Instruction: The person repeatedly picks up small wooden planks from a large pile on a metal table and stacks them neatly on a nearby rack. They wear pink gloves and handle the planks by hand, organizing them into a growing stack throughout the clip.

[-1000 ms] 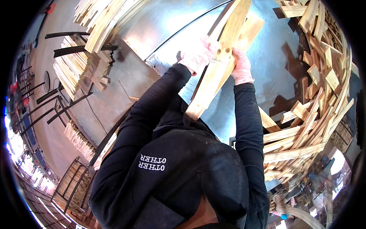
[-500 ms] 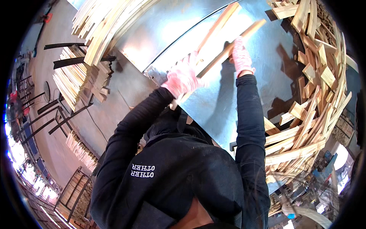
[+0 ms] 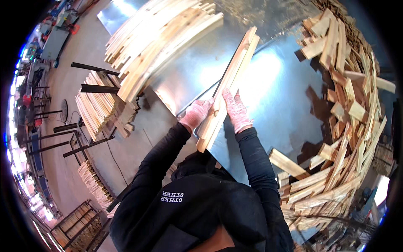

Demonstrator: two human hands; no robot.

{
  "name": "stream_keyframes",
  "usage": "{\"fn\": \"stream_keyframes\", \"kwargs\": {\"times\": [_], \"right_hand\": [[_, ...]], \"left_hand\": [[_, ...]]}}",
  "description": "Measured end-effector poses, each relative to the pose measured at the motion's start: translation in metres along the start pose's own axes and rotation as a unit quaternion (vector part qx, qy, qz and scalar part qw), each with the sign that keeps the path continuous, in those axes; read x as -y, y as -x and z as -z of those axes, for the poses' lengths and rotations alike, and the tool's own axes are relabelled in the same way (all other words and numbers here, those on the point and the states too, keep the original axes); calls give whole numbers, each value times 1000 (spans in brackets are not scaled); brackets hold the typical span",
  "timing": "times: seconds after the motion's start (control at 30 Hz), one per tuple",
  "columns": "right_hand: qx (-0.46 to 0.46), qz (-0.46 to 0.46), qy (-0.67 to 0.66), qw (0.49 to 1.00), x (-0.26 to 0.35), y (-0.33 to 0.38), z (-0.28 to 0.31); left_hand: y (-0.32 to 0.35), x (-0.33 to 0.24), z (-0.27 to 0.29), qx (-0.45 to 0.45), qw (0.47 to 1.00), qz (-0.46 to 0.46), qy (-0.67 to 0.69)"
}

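Two long, pale wooden strips (image 3: 221, 105) lie side by side, slanting from near my body up and to the right over a shiny metal tabletop (image 3: 285, 122). My left hand (image 3: 197, 113), in a pink-and-white glove, grips their left side, with the fingers partly hidden by the wood. My right hand (image 3: 236, 110), gloved alike, presses against the right side, fingers pointing up along the strip. Between them the two strips are held close together. A knot or notch shows on the wood beside my left hand.
A large stack of wooden strips (image 3: 168, 38) sits at the upper left, on dark metal bars (image 3: 100, 88). Along the right, a tall jumble of loose offcuts (image 3: 336, 159) curves around the tabletop. Sawdust (image 3: 256, 12) covers the far surface. Another stack (image 3: 96, 107) stands lower left.
The two strips, apart at an angle before, are now side by side. My right hand has come left and nearer to my left hand. The view has shifted too.
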State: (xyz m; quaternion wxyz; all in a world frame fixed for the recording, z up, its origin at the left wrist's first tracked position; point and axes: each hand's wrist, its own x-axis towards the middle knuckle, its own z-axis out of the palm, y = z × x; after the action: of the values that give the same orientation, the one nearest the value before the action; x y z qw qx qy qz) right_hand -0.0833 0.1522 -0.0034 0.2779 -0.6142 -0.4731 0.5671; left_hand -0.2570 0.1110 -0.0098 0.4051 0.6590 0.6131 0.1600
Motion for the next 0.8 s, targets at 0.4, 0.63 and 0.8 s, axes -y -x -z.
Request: {"fn": "stream_keyframes", "kwargs": {"times": [0.4, 0.63, 0.8], "right_hand": [[71, -63, 285, 954, 77, -123, -136], [92, -4, 246, 965, 91, -137, -169], [198, -40, 200, 959, 84, -129, -141]], "left_hand": [[-16, 27, 188, -125, 912, 53, -387], [-38, 64, 251, -85, 932, 187, -298], [-25, 93, 308, -95, 976, 135, -140]]}}
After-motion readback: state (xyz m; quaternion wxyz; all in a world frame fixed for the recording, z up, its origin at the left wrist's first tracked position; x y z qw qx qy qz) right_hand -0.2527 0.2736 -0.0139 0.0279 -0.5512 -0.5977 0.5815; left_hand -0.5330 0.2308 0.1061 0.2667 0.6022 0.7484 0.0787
